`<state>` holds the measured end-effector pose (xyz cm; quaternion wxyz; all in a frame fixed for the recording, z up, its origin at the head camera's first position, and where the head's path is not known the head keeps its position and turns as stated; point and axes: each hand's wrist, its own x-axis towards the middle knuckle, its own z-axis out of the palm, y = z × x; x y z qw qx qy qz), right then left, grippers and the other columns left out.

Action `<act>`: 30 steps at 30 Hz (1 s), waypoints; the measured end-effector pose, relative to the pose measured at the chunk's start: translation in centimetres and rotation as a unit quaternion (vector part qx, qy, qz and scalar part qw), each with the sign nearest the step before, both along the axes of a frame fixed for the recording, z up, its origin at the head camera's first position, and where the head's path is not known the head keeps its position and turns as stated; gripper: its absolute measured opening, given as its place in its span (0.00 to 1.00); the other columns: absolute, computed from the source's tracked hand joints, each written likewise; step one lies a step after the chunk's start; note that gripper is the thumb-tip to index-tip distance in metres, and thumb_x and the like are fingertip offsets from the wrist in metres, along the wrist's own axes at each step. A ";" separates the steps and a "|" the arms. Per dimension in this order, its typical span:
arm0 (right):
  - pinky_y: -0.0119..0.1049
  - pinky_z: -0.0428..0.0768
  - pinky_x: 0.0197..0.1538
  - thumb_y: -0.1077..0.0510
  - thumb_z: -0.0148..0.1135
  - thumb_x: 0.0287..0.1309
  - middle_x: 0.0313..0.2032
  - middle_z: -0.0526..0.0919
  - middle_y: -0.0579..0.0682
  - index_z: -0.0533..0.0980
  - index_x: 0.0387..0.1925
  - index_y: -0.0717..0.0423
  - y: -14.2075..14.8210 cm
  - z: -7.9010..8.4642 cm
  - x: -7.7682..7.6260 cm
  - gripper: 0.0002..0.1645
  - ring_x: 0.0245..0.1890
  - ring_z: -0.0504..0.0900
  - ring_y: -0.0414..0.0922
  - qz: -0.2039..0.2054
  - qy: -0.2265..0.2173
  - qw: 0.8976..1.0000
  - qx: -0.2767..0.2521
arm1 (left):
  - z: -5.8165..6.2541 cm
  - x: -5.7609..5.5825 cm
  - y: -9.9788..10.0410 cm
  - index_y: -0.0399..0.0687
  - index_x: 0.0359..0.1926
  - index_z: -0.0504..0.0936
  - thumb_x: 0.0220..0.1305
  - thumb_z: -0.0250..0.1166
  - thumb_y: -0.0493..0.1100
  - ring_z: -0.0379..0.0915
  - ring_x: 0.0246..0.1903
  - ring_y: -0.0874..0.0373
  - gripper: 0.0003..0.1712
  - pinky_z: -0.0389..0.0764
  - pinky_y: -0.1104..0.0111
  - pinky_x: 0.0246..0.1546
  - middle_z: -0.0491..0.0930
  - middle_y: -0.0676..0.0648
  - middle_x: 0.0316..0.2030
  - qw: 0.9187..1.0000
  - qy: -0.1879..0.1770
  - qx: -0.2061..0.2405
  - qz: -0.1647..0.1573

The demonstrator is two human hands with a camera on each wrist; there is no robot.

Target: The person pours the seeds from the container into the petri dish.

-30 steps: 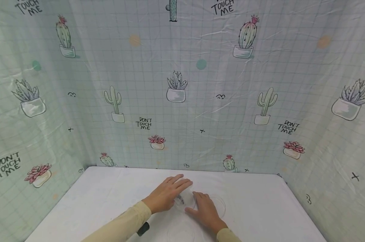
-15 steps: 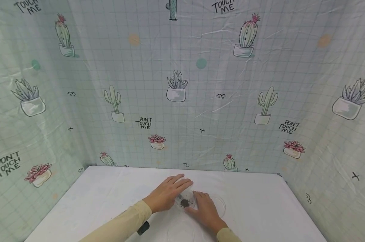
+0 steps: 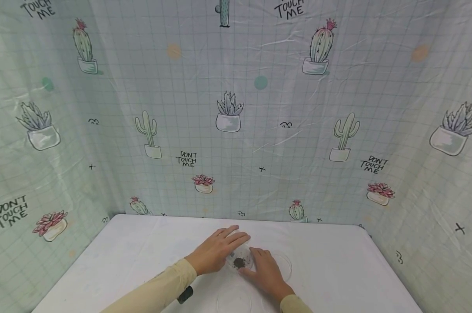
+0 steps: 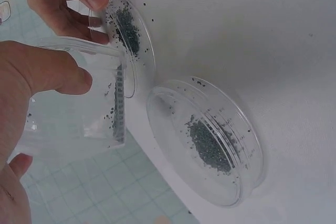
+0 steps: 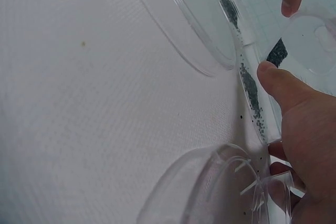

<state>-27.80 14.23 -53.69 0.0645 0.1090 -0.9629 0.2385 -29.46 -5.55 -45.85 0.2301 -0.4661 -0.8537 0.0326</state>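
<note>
In the head view my left hand (image 3: 216,250) grips a tilted clear plastic cup, its thumb lying on the side in the left wrist view. Dark granules line the inner wall of the cup (image 4: 97,108), beside a printed scale. Beneath its mouth lies a clear petri dish (image 4: 146,45) with a heap of dark granules (image 3: 240,262). My right hand (image 3: 266,271) holds the dish's right edge between thumb and fingers. Part of the dish is hidden behind the hands and cup.
Another petri dish (image 4: 167,148) with granules stands on the white table (image 3: 330,269). Clear round dishes show right of my right hand and at the front. A few granules are scattered on the table. A small black object (image 3: 185,295) sits by my left sleeve.
A dark heap of granules has appeared in the petri dish, and the dark band in the cup has shrunk. Both hands stay almost where they were.
</note>
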 end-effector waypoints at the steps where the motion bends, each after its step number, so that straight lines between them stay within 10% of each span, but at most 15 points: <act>1: 0.50 0.69 0.60 0.30 0.60 0.43 0.56 0.73 0.51 0.66 0.60 0.55 0.0 0.0 0.0 0.48 0.57 0.70 0.51 -0.001 0.000 1.000 -0.001 | 0.0 0.0 0.0 0.57 0.68 0.55 0.39 0.72 0.34 0.55 0.66 0.53 0.54 0.69 0.59 0.60 0.63 0.56 0.63 1.000 -0.001 0.000 0.000; 30: 0.50 0.70 0.60 0.29 0.59 0.44 0.56 0.74 0.51 0.67 0.59 0.55 0.2 0.2 0.1 0.48 0.56 0.70 0.51 0.003 0.008 1.000 0.002 | 0.0 0.5 -0.4 0.53 0.69 0.54 0.38 0.72 0.36 0.54 0.66 0.51 0.56 0.63 0.50 0.63 0.61 0.54 0.65 0.996 -0.052 0.057 0.046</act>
